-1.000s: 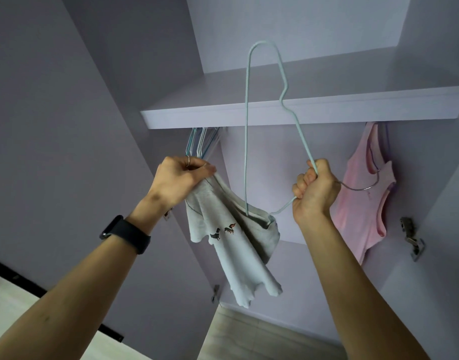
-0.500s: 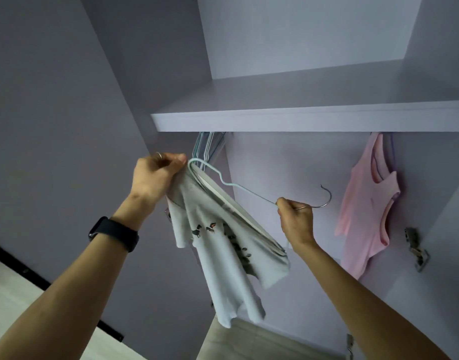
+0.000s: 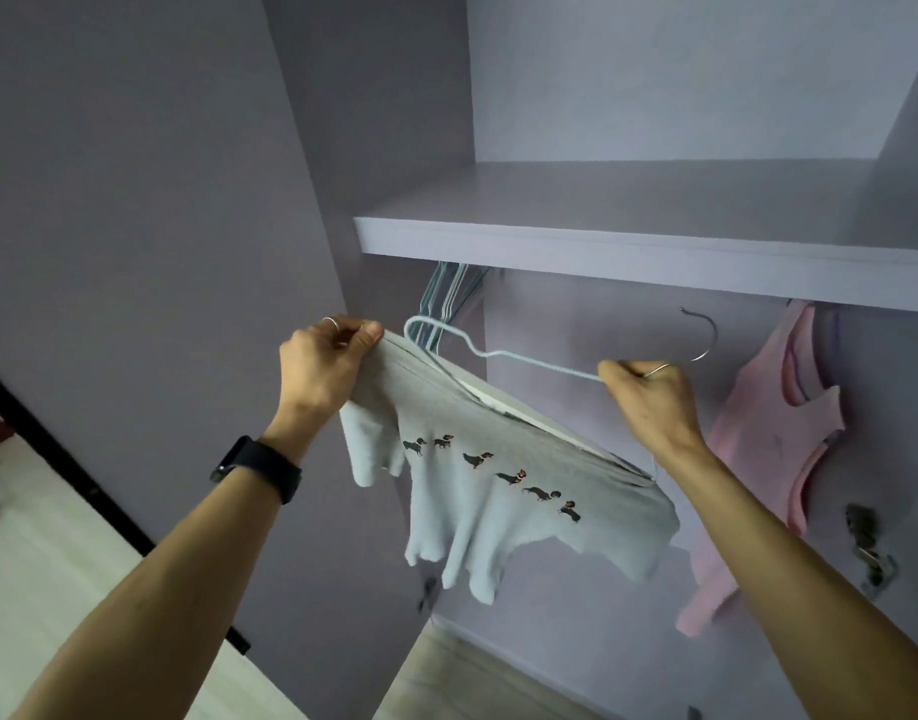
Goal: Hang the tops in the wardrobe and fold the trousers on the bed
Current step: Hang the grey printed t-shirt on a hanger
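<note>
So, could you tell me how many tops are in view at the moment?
2. A grey T-shirt in front, with the pale blue hanger pushed into it, and a pink top hanging under the shelf at right. Another may be hidden behind the pink one.

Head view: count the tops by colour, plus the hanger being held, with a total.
Grey top: 1
Pink top: 1
Light blue hanger, held: 1
Total: 3

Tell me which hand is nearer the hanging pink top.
Right. The right hand grips the hanger by its neck, just left of the pink top without touching it; the left hand pinches the grey T-shirt well further left.
</note>
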Demonstrator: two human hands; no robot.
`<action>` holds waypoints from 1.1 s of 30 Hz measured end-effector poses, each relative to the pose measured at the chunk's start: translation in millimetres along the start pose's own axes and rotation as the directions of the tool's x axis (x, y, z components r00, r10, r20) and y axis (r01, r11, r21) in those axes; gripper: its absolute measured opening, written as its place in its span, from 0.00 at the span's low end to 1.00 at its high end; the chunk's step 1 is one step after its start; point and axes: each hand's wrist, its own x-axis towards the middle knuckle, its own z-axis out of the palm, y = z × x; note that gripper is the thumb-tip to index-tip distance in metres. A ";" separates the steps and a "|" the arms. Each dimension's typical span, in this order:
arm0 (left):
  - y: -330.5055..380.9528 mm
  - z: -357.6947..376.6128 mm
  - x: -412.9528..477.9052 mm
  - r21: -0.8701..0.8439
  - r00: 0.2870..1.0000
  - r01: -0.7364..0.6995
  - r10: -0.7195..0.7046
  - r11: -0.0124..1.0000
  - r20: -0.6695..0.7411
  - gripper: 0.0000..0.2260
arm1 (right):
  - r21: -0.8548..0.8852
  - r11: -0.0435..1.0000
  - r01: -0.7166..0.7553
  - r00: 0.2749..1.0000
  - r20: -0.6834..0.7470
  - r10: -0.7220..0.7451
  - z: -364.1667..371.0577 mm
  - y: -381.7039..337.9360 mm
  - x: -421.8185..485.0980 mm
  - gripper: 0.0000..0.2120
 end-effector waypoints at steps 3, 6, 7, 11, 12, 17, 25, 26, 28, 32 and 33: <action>-0.3 5.5 0.7 0.034 1.000 -0.013 0.013 0.999 0.009 0.09 | -0.112 0.989 0.099 0.992 0.091 -0.089 7.4 -6.2 -2.0 0.22; -4.9 6.7 -1.8 0.052 1.000 -0.019 0.019 0.998 0.016 0.09 | -0.161 0.982 0.100 0.992 0.091 -0.086 6.7 -13.3 4.6 0.22; -7.0 7.1 -2.9 0.034 1.000 -0.011 0.011 0.999 0.003 0.09 | -0.164 0.980 0.113 0.992 0.072 -0.102 5.4 -14.8 7.8 0.23; -3.4 9.3 -1.8 -0.025 0.999 -0.025 0.024 0.999 -0.044 0.09 | -0.144 0.982 0.121 0.992 0.000 -0.122 2.1 -17.9 13.7 0.22; -2.8 8.6 0.1 -0.028 0.999 -0.029 0.028 0.999 -0.042 0.09 | -0.142 0.984 0.105 0.994 -0.013 -0.108 0.4 -16.2 14.8 0.22; -0.7 8.1 -0.5 0.017 0.997 -0.075 0.075 0.997 -0.005 0.10 | -0.282 0.947 0.152 0.987 0.088 -0.133 2.4 -14.8 10.9 0.21; 20.1 29.8 -7.0 0.039 0.914 -0.213 0.186 0.976 0.360 0.03 | -0.361 0.874 0.326 0.938 0.237 -0.252 21.7 -57.8 14.7 0.21; 22.1 34.3 -9.1 0.019 0.908 -0.220 0.198 0.975 0.369 0.03 | -0.373 0.857 0.356 0.920 0.300 -0.251 28.8 -65.7 15.3 0.20; 26.5 40.1 -11.1 0.056 0.897 -0.273 0.233 0.960 0.375 0.04 | -0.457 0.784 0.421 0.865 0.463 -0.194 44.8 -76.1 13.7 0.17; 9.4 25.0 -7.6 0.345 0.898 -0.319 0.165 0.883 0.408 0.07 | -0.500 0.796 0.340 0.927 0.323 -0.193 34.6 -87.9 30.4 0.21; 0.6 17.8 -5.5 0.314 0.914 -0.272 0.142 0.909 0.380 0.07 | -0.486 0.808 0.333 0.939 0.252 -0.236 28.7 -89.7 36.2 0.21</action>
